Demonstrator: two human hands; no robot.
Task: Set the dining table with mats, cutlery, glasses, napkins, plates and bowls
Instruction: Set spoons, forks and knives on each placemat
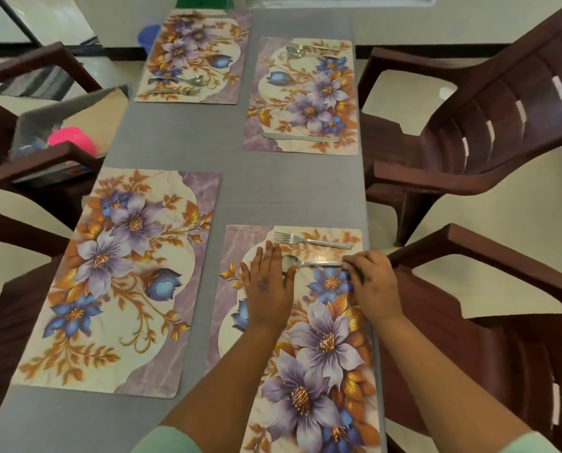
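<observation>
a long grey tabletop (181, 132) runs away from the camera down the middle of the room. dark brown plastic chairs stand along both sides: two on the right (488, 125) (488, 308), their arms near the tabletop edge, and two on the left (21, 165) (8, 308). on the far left chair seat lie a pink thing (72, 138) and a grey board (64, 116). the floor (508, 204) is pale and glossy. white walls (436, 21) meet it at a dark skirting (430, 47). a blue bucket (149, 35) stands on the floor beyond the left chairs. daylight is soft and even.
</observation>
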